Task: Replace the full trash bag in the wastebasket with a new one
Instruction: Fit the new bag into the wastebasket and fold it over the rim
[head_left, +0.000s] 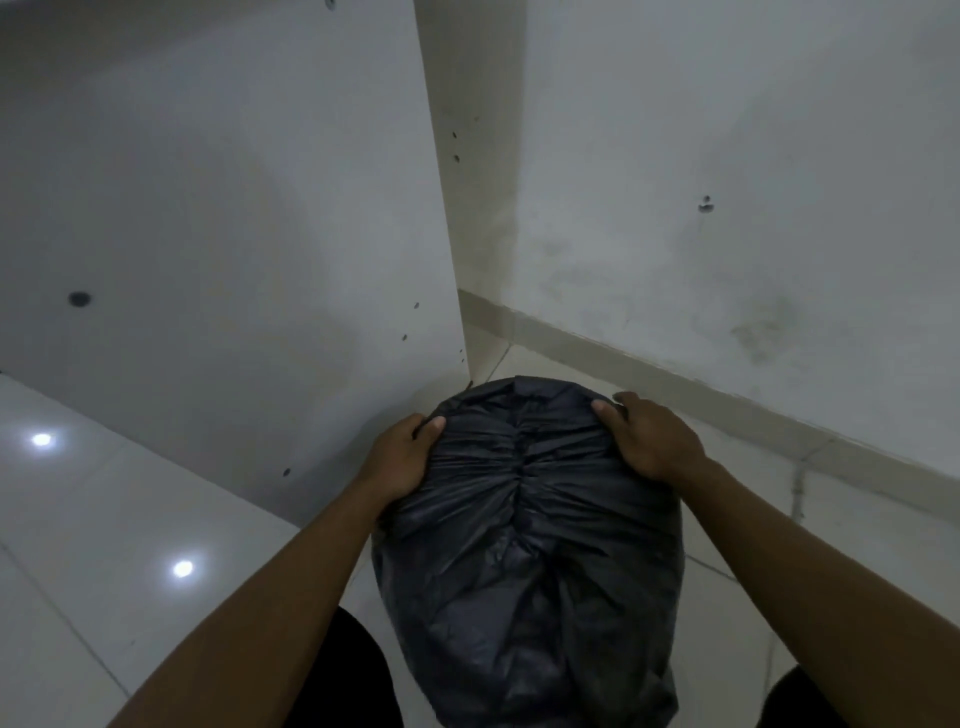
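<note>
Head view: black trash bag (524, 571) at 6 o'clock of frame, standing on the tiled floor (130, 519) between the person's knees. Plastic puckers along a centre seam; whatever is under it is hidden. Left hand (400, 457) clamped on the bag's top at 9 o'clock, thumb on top, fingers curled over the edge. Right hand (649, 436) grips likewise at 3 o'clock. White panel (234, 208) at 11 o'clock, wall (727, 156) at 1 o'clock.

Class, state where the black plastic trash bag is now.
Head view, low centre: the black plastic trash bag is held at its top between the left hand and right hand, above the white tiled floor, near the white wall.
</note>
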